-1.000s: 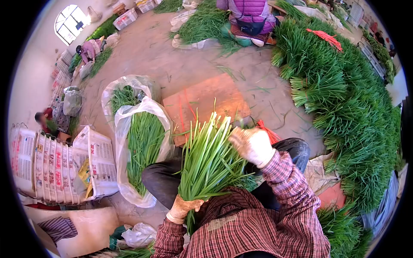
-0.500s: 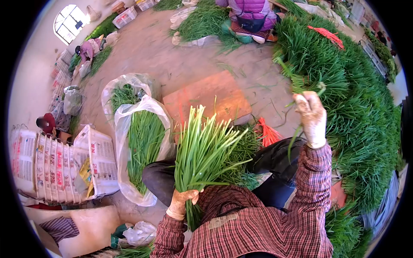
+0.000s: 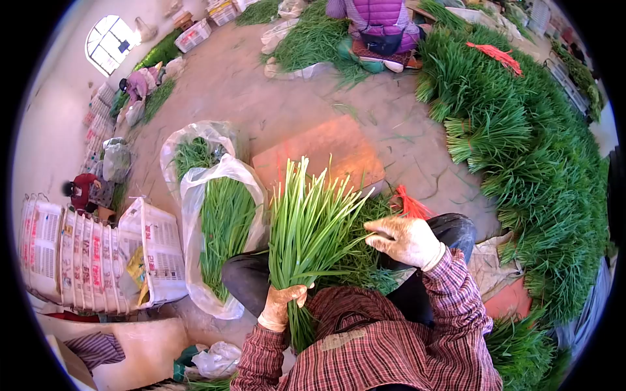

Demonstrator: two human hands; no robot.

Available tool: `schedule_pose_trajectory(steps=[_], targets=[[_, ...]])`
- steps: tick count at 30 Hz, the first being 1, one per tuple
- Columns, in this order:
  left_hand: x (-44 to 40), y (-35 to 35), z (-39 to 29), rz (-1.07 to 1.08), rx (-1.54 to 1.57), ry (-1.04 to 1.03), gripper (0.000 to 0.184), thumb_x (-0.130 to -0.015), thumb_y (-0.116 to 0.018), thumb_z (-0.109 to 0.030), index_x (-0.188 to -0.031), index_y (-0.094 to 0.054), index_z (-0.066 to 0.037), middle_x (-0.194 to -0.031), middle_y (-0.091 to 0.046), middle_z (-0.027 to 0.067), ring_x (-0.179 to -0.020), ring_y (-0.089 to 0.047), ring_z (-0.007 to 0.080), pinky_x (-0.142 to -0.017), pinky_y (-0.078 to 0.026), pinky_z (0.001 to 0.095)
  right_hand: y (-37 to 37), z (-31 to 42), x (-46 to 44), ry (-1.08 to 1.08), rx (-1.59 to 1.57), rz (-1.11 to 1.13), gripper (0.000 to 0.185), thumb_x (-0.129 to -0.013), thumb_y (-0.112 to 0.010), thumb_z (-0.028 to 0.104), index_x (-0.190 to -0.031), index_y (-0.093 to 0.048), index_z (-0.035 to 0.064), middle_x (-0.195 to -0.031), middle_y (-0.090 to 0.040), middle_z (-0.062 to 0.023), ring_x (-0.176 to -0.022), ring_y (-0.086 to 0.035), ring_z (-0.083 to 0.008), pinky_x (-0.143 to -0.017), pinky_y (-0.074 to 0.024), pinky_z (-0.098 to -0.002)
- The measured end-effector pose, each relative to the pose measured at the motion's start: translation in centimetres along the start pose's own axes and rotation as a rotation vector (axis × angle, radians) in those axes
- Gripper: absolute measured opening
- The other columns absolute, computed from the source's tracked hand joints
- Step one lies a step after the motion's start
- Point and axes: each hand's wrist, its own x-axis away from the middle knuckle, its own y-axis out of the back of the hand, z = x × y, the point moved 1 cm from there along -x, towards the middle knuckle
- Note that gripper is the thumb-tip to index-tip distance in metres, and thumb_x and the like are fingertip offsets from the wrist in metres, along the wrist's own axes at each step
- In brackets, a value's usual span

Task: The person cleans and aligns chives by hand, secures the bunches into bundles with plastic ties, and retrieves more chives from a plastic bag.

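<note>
My left hand (image 3: 285, 304) is closed round the lower part of a bunch of garlic chives (image 3: 306, 228), whose pale cut ends point up and away from me. The leafy ends hang below the fist. At the bunch's right side, my right hand (image 3: 399, 240) has thumb and fingers pinched together, with the tip of one outlying chive stalk between them. Both hands wear soiled pale gloves. Loose chives (image 3: 362, 260) lie in my lap behind the bunch, partly hidden by it.
An open plastic bag (image 3: 225, 221) of chives stands left of my knee, beside stacked white crates (image 3: 98, 254). A reddish board (image 3: 339, 146) lies ahead, with red ties (image 3: 412, 202) near my right knee. Bundled chives (image 3: 521, 156) line the right. Another person (image 3: 381, 26) sits ahead.
My right hand has come down and left from beside the chive pile to the bunch; the loose strands it held are gone from it. My left hand still holds the bunch.
</note>
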Motion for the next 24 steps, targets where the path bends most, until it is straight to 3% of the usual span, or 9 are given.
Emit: schedule_pose_trajectory(steps=[3, 4, 6, 9, 13, 15, 21, 24], targets=[[0.5, -1.2, -0.4, -0.016, -0.052, -0.038, 0.032, -0.089, -0.076, -0.009, -0.104, -0.066, 0.017, -0.072, -0.065, 0.0138, -0.055, -0.058, 0.0215, -0.058, -0.049, 0.0332, 0.9, 0.6, -2.3, 0.058, 0.128, -0.149, 0.041, -0.091, -0.069, 0.048, -0.111, -0.074, 0.0122, -0.11, -0.073, -0.0117, -0.106, -0.069, -0.0308, -0.091, -0.0539, -0.0415], [-0.8, 1.9, 3.0, 0.042, -0.001, 0.036, 0.033, -0.086, -0.079, -0.008, -0.105, -0.066, 0.015, -0.075, -0.067, 0.0149, -0.052, -0.058, 0.0202, -0.057, -0.052, 0.0344, 1.0, 0.6, -3.1, 0.091, 0.167, -0.164, 0.043, -0.091, -0.068, 0.048, -0.112, -0.074, 0.0109, -0.111, -0.073, -0.0119, -0.107, -0.068, -0.0311, -0.092, -0.0532, -0.0421], [0.0, -1.0, 0.9, 0.037, -0.017, -0.034, 0.035, -0.084, -0.081, -0.009, -0.106, -0.066, 0.014, -0.076, -0.067, 0.0151, -0.053, -0.058, 0.0193, -0.056, -0.052, 0.0342, -0.2, -0.4, -4.1, 0.168, 0.201, -0.226, 0.052, -0.09, -0.067, 0.053, -0.115, -0.072, 0.0067, -0.113, -0.072, -0.013, -0.109, -0.067, -0.0323, -0.094, -0.0518, -0.0427], [0.5, -2.1, 0.0, 0.028, -0.033, -0.084, 0.043, -0.079, -0.086, -0.012, -0.109, -0.065, 0.011, -0.082, -0.07, 0.0168, -0.054, -0.059, 0.0167, -0.053, -0.054, 0.0314, -0.9, -0.4, -4.5, 0.056, 0.271, -0.196, 0.065, -0.087, -0.067, 0.06, -0.123, -0.067, 0.0057, -0.13, -0.065, -0.0144, -0.127, -0.057, -0.0329, -0.11, -0.0396, -0.0469], [0.9, -2.1, -0.2, 0.053, -0.05, -0.07, 0.048, -0.077, -0.087, -0.012, -0.113, -0.064, 0.01, -0.09, -0.071, 0.0194, -0.056, -0.06, 0.0166, -0.054, -0.054, 0.0284, -0.9, -0.4, -4.8, 0.024, 0.356, -0.247, 0.067, -0.086, -0.066, 0.063, -0.126, -0.066, 0.0082, -0.137, -0.061, -0.012, -0.136, -0.05, -0.0303, -0.116, -0.0305, -0.0504], [0.6, -1.3, 0.5, 0.125, -0.055, -0.146, 0.049, -0.079, -0.087, -0.013, -0.114, -0.063, 0.011, -0.09, -0.07, 0.0204, -0.056, -0.06, 0.0169, -0.051, -0.051, 0.029, -0.7, -0.3, -4.8, 0.1, 0.395, -0.135, 0.066, -0.086, -0.065, 0.064, -0.125, -0.067, 0.0102, -0.14, -0.06, -0.0091, -0.14, -0.046, -0.0282, -0.119, -0.0252, -0.0528], [0.2, 0.7, 2.5, 0.192, 0.015, -0.12, 0.048, -0.081, -0.085, -0.012, -0.114, -0.061, 0.012, -0.091, -0.068, 0.0236, -0.052, -0.058, 0.0182, -0.046, -0.048, 0.0294, -1.3, -1.1, -4.9, -0.001, 0.426, 0.147, 0.084, -0.085, -0.053, 0.078, -0.131, -0.066, 0.0094, -0.141, -0.06, -0.008, -0.146, -0.038, -0.0277, -0.122, -0.0182, -0.0531], [0.5, 0.1, 1.7, 0.23, -0.001, -0.094, 0.047, -0.081, -0.085, -0.012, -0.112, -0.06, 0.012, -0.087, -0.068, 0.0223, -0.052, -0.058, 0.0182, -0.044, -0.047, 0.029, -2.1, -1.7, -6.1, -0.014, 0.425, 0.241, 0.099, -0.084, -0.047, 0.084, -0.148, -0.049, 0.0075, -0.157, -0.043, -0.0131, -0.151, -0.031, -0.029, -0.123, -0.0153, -0.0529]])
